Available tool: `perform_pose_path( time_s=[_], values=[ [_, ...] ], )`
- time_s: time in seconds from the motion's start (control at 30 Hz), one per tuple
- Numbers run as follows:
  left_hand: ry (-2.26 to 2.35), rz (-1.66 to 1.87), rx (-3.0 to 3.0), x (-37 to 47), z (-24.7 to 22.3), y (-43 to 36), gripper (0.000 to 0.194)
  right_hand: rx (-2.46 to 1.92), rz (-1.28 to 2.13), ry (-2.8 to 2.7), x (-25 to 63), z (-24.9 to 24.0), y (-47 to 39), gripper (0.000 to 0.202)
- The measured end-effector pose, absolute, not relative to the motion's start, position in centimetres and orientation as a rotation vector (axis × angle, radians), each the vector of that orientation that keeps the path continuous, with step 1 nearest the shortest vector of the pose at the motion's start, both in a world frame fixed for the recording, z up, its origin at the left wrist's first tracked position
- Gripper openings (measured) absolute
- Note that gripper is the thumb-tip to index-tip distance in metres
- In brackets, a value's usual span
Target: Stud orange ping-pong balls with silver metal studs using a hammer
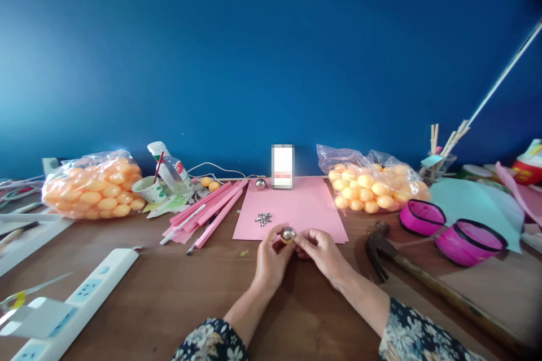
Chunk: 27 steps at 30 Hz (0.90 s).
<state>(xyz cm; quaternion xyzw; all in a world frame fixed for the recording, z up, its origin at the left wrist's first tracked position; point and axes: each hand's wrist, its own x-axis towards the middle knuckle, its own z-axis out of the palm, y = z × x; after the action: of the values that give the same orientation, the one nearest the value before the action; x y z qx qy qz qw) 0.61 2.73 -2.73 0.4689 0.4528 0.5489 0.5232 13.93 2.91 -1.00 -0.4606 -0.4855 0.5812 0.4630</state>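
A shiny metal ball (288, 234) sits between the fingertips of my left hand (270, 265), just over the near edge of a pink sheet of paper (300, 203). My right hand (325, 256) is closed in a pinch at the ball's right side, its fingertips up against it. Whether these fingers also hold something small is hidden. A small heap of silvery beads (263, 218) lies on the pink paper, left of the ball. Farther back on the sheet rests a second metal ball (260, 184).
Bags of orange balls stand left (99, 189) and right (368, 186). Pink paper strips (212, 211) lie left of the sheet. A hammer (423, 273) and magenta bands (470, 242) are at right, a white power strip (88, 290) at left. A blue wall (271, 67) closes the back.
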Motion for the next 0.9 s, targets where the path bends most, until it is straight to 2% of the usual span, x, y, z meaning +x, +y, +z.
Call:
perform_pose_path(
  time_s=[0.67,0.9],
  values=[
    [1.098,1.325,1.118,0.8,-2.5,2.5,0.038,-1.19,1.322,-1.261,13.7,-1.8,3.0,0.037],
    [1.085,1.308,1.071,0.7,-2.3,2.8,0.045,-1.136,1.343,-1.214,13.6,-1.6,3.1,0.037]
  ],
)
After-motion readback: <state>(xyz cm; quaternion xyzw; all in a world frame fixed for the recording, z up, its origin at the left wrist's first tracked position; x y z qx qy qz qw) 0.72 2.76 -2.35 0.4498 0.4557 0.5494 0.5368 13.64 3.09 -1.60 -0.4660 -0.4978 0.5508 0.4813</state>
